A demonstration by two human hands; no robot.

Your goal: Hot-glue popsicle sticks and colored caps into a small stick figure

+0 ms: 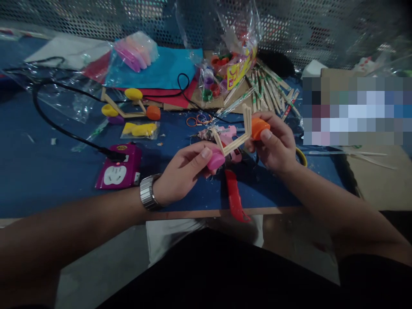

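Note:
I hold a small frame of wooden craft sticks (pixel 236 139) above the blue table (pixel 48 171). My left hand (pixel 183 171), with a metal watch at the wrist, pinches a pink plastic egg half (pixel 215 161) at the frame's lower left end. At the right end my right hand (pixel 277 143) grips an orange egg half (pixel 259 128). Both hands are closed on these pieces. A pink glue gun (pixel 230 133) lies right behind and under the frame.
A red utility knife (pixel 234 197) lies at the table's front edge. A purple power socket (pixel 118 169) with a black cord sits left. A finished stick frame with yellow and orange egg halves (pixel 128 107), loose sticks (pixel 270 92), bags of eggs and coloured felt lie behind.

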